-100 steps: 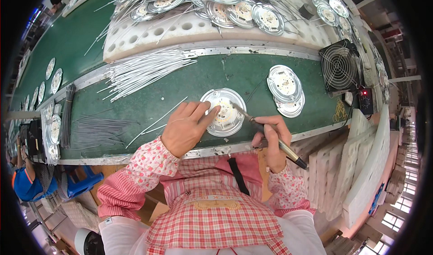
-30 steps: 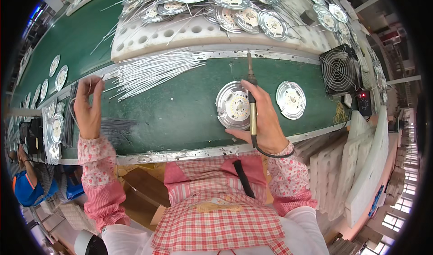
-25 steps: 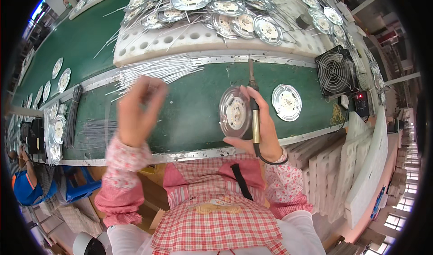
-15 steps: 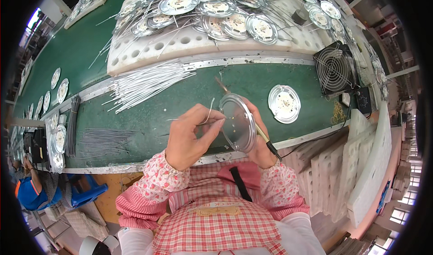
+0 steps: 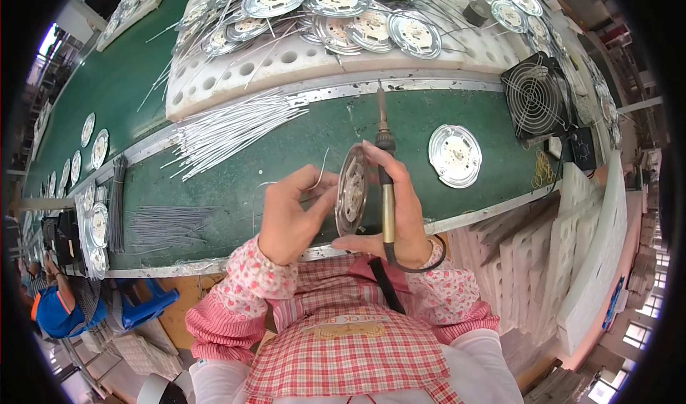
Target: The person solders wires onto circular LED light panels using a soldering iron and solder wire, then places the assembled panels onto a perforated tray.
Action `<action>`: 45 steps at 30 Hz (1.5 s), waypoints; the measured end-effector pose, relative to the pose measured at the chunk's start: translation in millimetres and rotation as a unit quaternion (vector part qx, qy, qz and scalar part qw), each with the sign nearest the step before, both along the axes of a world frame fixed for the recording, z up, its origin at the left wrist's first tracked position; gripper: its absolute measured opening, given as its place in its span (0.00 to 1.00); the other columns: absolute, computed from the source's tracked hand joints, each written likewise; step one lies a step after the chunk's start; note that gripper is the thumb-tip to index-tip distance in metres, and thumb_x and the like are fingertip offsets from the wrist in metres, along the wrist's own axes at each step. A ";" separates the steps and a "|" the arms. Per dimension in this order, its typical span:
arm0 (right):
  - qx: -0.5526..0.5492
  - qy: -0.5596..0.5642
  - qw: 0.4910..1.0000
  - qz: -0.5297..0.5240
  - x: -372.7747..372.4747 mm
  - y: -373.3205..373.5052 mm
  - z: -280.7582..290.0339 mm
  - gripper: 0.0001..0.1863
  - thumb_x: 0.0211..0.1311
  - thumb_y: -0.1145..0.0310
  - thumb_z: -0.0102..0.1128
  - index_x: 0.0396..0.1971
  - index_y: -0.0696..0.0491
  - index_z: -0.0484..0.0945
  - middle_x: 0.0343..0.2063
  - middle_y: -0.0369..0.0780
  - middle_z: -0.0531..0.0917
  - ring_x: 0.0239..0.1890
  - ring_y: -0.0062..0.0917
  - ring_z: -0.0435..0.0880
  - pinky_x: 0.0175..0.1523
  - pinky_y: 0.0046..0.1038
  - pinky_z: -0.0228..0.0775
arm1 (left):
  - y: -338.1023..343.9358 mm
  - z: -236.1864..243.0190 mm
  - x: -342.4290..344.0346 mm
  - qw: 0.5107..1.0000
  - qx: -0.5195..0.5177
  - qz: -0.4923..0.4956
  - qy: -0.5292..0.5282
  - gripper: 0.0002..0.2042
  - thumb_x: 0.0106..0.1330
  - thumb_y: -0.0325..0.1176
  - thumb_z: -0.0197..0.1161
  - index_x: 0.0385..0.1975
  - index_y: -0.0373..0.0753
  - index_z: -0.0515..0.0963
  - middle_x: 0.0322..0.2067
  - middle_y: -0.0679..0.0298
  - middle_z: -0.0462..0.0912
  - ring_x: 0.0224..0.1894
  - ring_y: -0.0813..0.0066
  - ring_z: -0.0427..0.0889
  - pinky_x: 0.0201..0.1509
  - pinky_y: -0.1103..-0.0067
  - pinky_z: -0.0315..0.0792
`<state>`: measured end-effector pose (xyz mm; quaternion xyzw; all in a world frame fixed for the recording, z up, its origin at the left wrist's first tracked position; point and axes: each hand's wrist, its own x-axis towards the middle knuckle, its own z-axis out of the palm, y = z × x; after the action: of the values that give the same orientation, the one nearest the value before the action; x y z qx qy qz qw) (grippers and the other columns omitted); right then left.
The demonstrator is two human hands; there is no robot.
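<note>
L hand (image 5: 291, 214): fingertips pinched on thin wire (image 5: 326, 161), just L of disc | R hand (image 5: 407, 225): thumb + fingers clamped on disc (image 5: 351, 193) rim, also w/ soldering iron (image 5: 388, 211) | disc tilted near-vert., above bench (image 5: 414, 121) front edge

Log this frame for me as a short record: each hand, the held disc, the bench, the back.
Left hand: pinching a thin wire beside the held disc
Right hand: holding the disc and a soldering iron, iron tip pointing away from the person
Disc pose: tilted nearly edge-on to the camera
Bench: white wires, grey wires, another disc lying flat
Back: piled discs on holed white foam
Right side: black fan
</note>
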<state>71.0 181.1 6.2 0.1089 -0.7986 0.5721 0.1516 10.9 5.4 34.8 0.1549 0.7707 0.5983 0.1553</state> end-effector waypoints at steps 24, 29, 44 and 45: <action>0.255 0.111 0.960 0.025 1.0 7.2 -9.8 0.16 0.42 0.67 0.76 0.35 0.45 0.83 0.36 0.40 0.78 0.41 0.36 0.80 0.44 0.35 0.72 | -40.8 -10.6 9.8 0.876 -0.254 -0.183 0.367 0.09 0.57 0.34 0.67 0.27 0.39 0.73 0.28 0.62 0.72 0.34 0.62 0.72 0.42 0.68 0.61; 0.225 0.047 0.972 -0.040 10.1 20.4 -1.9 0.17 0.46 0.72 0.73 0.39 0.46 0.83 0.33 0.41 0.78 0.34 0.37 0.81 0.38 0.34 0.74 | -62.4 -3.8 8.8 0.926 -0.214 -0.117 0.287 0.07 0.58 0.29 0.68 0.22 0.37 0.76 0.22 0.63 0.74 0.31 0.63 0.74 0.43 0.70 0.60; 0.001 -0.157 0.988 -0.005 17.5 33.8 9.4 0.06 0.62 0.75 0.57 0.37 0.60 0.79 0.17 0.39 0.81 0.18 0.21 0.82 0.25 0.22 0.70 | -17.3 -32.4 -2.5 0.919 -0.189 -0.025 0.345 0.07 0.53 0.27 0.70 0.17 0.40 0.78 0.27 0.70 0.82 0.34 0.71 0.80 0.50 0.66 0.62; 0.007 -0.155 0.988 0.004 18.0 33.8 10.0 0.06 0.62 0.75 0.57 0.37 0.60 0.79 0.17 0.39 0.81 0.18 0.21 0.82 0.25 0.22 0.70 | -15.9 -33.4 -3.1 0.919 -0.189 -0.024 0.344 0.07 0.53 0.27 0.70 0.17 0.40 0.78 0.27 0.70 0.82 0.34 0.71 0.80 0.50 0.66 0.62</action>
<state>88.9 214.9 16.2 0.0230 -0.8158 0.5774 0.0233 7.8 -10.4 1.4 0.3375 0.8715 0.3471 -0.0782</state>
